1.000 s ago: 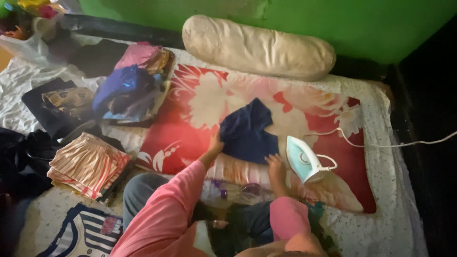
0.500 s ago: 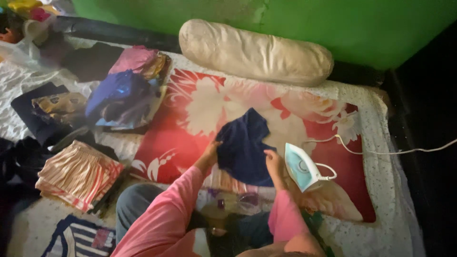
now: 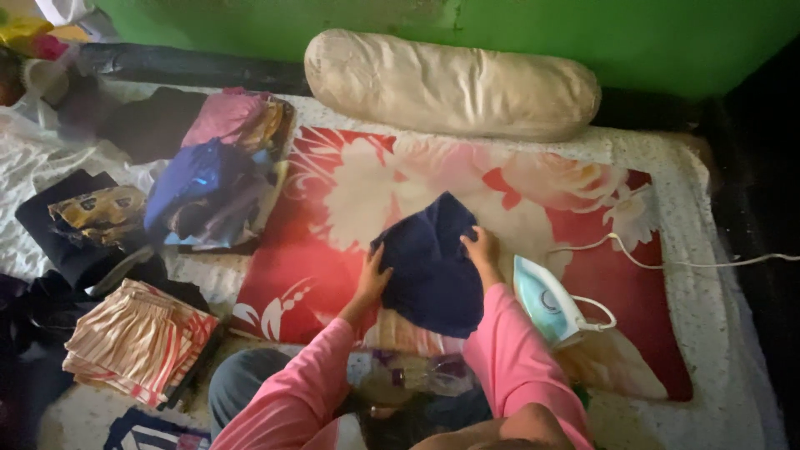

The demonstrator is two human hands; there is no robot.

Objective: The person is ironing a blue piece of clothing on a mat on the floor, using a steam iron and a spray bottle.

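Observation:
A dark blue garment (image 3: pixel 433 258) lies on a red and white flowered cloth (image 3: pixel 333 208) spread over the bed. My left hand (image 3: pixel 372 279) rests flat on the garment's left edge, fingers spread. My right hand (image 3: pixel 482 248) holds the garment's upper right edge with the fingers curled on the fabric. Both arms wear pink sleeves. A white and light blue iron (image 3: pixel 554 304) stands just right of my right forearm, with its white cord (image 3: pixel 667 262) running off to the right.
A long cream bolster pillow (image 3: pixel 450 83) lies against the green wall. Left of the flowered cloth are a pile of blue and pink clothes (image 3: pixel 217 167), dark clothes with a yellow patterned piece (image 3: pixel 92 212), and folded striped cloth (image 3: pixel 137 342).
My right hand moved up from the garment's lower right to its upper right edge. My left hand slid slightly along the left edge. The garment now looks more folded together.

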